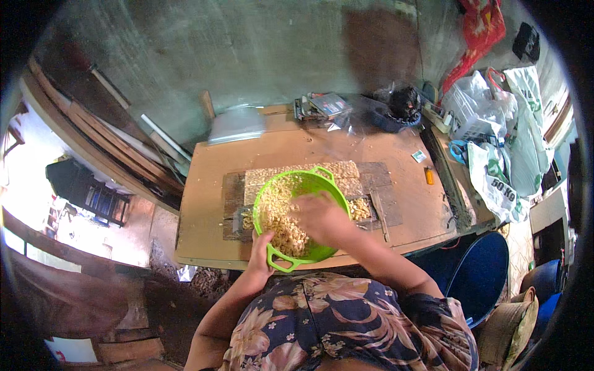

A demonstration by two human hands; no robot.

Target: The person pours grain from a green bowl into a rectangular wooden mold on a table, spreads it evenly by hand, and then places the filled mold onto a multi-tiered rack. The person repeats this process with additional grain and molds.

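A lime-green plastic basin (343, 199) with two loop handles is held over the table, tilted towards me. Pale split beans (283, 218) fill its left side, while green plastic shows on the right. My left hand (262, 252) grips the near-left rim, thumb on top. My right hand (325, 218) is inside the basin at the beans, its fingers motion-blurred; whether they hold any cannot be made out. Beneath and behind the basin, flat bean slabs (301, 171) rest on a dark wooden board (376, 174). More loose beans (359, 208) lie in a rectangular frame, beside a thin wooden strip (379, 213).
Clear plastic sheets (239, 123) are stacked at the table's (204, 204) back left. Behind are a pile of boxes or books (325, 106) and a dark basket (394, 120). An orange lighter (429, 176) lies right, near white sacks (499, 185). A blue barrel (482, 273) stands below the right edge.
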